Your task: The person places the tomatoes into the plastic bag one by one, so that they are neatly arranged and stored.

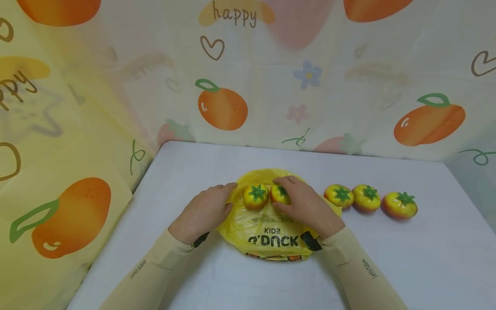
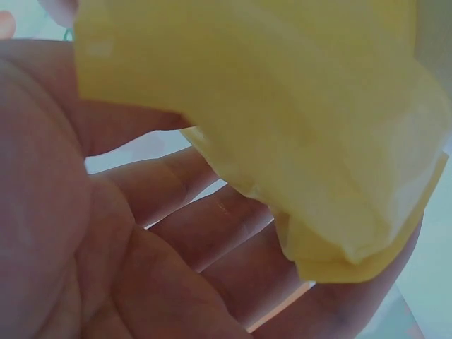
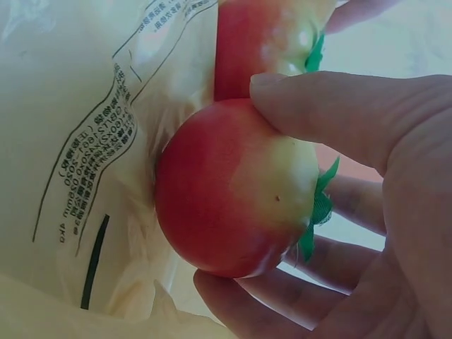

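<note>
A yellow plastic bag [image 1: 267,219] with printed lettering lies spread in front of me, its mouth facing away. My left hand [image 1: 205,211] is at the bag's left rim; its fingers curve round the film, which hides their tips in the left wrist view. My right hand [image 1: 308,202] grips a red-and-yellow toy tomato [image 3: 236,187] with a green star-shaped calyx, thumb on one side and fingers on the other. It is over the bag's open mouth. Close beside it, to the left, another toy tomato [image 1: 255,196] sits on the bag.
To the right of the bag, three more toy tomatoes stand in a row: a near one [image 1: 339,196], a middle one [image 1: 366,198] and a far-right one [image 1: 400,205]. All are on the white table [image 1: 426,258]. A fruit-patterned cloth [image 1: 271,86] hangs behind and at the left.
</note>
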Demonstrator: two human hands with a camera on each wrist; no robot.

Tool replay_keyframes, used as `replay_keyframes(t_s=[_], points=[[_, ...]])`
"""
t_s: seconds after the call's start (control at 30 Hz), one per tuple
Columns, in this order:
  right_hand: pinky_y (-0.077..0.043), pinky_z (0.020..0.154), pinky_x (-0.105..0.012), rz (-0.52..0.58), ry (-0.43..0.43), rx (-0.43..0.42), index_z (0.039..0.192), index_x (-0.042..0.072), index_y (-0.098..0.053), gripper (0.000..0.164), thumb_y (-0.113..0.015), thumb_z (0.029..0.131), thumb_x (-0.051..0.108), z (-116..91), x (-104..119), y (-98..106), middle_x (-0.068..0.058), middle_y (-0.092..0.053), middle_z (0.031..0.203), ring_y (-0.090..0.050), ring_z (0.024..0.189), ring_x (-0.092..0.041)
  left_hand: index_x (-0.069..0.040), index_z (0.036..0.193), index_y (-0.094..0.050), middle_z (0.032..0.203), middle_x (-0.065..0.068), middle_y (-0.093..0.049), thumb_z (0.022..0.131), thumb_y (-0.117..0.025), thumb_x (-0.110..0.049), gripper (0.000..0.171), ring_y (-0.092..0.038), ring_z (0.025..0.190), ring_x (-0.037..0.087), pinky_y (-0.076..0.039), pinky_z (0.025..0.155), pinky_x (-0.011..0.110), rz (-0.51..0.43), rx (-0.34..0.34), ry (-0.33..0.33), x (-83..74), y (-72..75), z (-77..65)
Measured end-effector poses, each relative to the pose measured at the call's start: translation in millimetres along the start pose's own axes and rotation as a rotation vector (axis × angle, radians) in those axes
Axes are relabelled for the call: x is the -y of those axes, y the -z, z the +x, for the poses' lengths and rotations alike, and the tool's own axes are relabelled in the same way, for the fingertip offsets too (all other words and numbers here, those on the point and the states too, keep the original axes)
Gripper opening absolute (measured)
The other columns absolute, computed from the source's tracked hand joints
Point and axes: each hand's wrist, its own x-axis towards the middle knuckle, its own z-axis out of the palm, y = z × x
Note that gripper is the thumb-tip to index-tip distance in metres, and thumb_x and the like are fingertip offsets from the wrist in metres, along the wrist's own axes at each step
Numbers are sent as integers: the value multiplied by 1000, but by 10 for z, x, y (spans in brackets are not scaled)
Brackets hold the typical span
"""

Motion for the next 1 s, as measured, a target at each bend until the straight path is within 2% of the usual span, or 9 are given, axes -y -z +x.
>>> replay_keyframes(t_s=[0.33,0.53,0.8,1.0], points=[[-49,121,-54,-18,-6,0,156,15,-54,66,-79,99,37,-41,-24,-34,-10,-59,154,-60,140,-31,-4,154,-56,135,18,-74,105,-66,-14,51,-72,119,35,-61,103,52,-2,6,-7,-22,-14,0],[-50,121,-53,-38,-5,-20,156,15,-53,67,-79,99,38,-42,-10,19,-11,-60,153,-60,139,-31,-3,154,-55,137,18,-73,105,-66,-15,52,-72,122,36,-61,105,53,-3,6,-15,-11,-20,71],[-49,121,-57,-10,-35,-39,158,16,-53,70,-79,99,43,-219,35,107,-9,-57,158,-57,145,-34,-2,157,-53,147,18,-68,106,-66,-17,54,-67,134,37,-55,115,55,-26,52,21,181,-83,59],[-52,116,-61,-39,-62,-106,156,17,-55,65,-76,100,43,-455,-137,330,-9,-59,157,-61,139,-35,-2,157,-52,148,19,-67,106,-64,-19,55,-66,134,39,-54,114,58,-45,39,29,372,6,7]])
